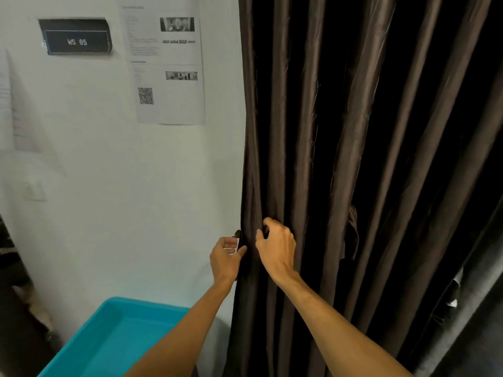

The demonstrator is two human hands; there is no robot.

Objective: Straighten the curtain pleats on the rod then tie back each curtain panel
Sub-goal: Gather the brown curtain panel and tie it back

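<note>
A dark brown curtain panel (pixel 353 131) hangs in long vertical pleats over the right half of the view. My left hand (pixel 226 258) pinches the curtain's left edge against the wall side, thumb in front of the fabric. My right hand (pixel 276 247) sits just to its right, fingers curled into the first fold. A loose strip of the same brown fabric (pixel 352 235), perhaps a tie-back, dangles among the pleats further right. The rod is out of view above.
A white wall (pixel 122 213) lies to the left with a "WS 05" sign (pixel 77 36) and a printed sheet (pixel 166 66). A turquoise plastic tub (pixel 109 341) stands below my left arm. A dark frame edge (pixel 462 308) runs at lower right.
</note>
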